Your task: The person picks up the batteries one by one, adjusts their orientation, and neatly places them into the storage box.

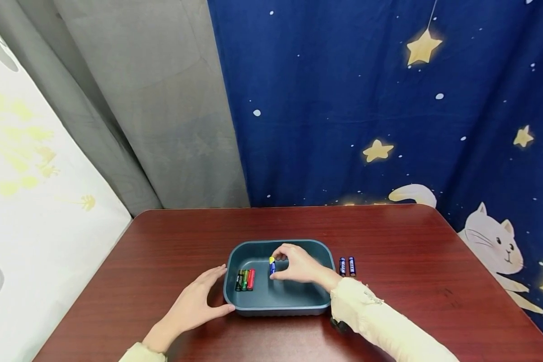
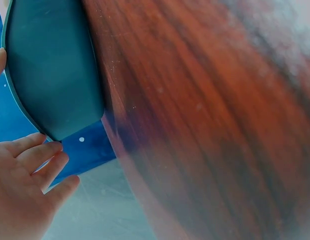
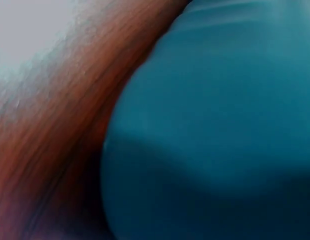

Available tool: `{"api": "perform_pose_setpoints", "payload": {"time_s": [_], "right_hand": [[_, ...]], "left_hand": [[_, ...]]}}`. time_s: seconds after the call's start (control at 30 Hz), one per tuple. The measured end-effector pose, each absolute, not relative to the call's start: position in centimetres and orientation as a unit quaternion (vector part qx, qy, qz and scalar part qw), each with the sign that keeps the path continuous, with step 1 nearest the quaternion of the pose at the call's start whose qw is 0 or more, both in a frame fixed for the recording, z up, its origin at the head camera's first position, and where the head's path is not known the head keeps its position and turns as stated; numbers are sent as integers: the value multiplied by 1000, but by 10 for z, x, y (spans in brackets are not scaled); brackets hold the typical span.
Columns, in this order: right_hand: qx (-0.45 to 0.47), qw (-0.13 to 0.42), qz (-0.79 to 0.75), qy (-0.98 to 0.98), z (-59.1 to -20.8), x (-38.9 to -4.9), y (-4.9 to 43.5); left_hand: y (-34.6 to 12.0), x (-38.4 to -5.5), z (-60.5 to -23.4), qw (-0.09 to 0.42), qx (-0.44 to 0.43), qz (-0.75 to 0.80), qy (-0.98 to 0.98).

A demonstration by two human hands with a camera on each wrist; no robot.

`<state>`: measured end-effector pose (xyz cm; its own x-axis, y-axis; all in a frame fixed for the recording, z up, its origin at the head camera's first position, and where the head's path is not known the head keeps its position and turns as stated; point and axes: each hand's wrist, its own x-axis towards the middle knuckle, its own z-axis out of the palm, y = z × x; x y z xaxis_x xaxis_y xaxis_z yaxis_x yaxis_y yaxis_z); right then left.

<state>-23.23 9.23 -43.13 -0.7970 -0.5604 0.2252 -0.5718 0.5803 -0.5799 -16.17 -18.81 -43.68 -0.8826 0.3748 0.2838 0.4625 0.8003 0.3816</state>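
A blue-grey plastic bin (image 1: 294, 296) stands on the table; its outer wall (image 3: 210, 120) fills much of the right wrist view. My right hand (image 1: 298, 264) reaches over the bin and pinches a blue battery (image 1: 272, 266) with a yellow end, held upright between thumb and fingers. Left of it in the bin, several batteries (image 1: 245, 280), dark, green and red, lie side by side. My left hand (image 1: 199, 299) touches the bin's left end with thumb and fingers spread. In the left wrist view, the fingertips of that hand (image 2: 30, 165) meet the bin's rim (image 2: 25, 112).
Two blue batteries (image 1: 347, 266) lie on the table just right of the bin. A small dark object (image 1: 339, 325) shows partly under the right sleeve. The reddish-brown table (image 1: 185, 231) backs onto grey and blue star-patterned curtains (image 1: 321, 125).
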Motion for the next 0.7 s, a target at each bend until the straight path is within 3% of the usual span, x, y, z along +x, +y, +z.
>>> {"api": "perform_pose_setpoints", "payload": {"time_s": [0.7], "right_hand": [[327,-33,280,-902,-431,-233,63]], "left_hand": [[-189,-162,-437,83,-218,-233,-944]]}}
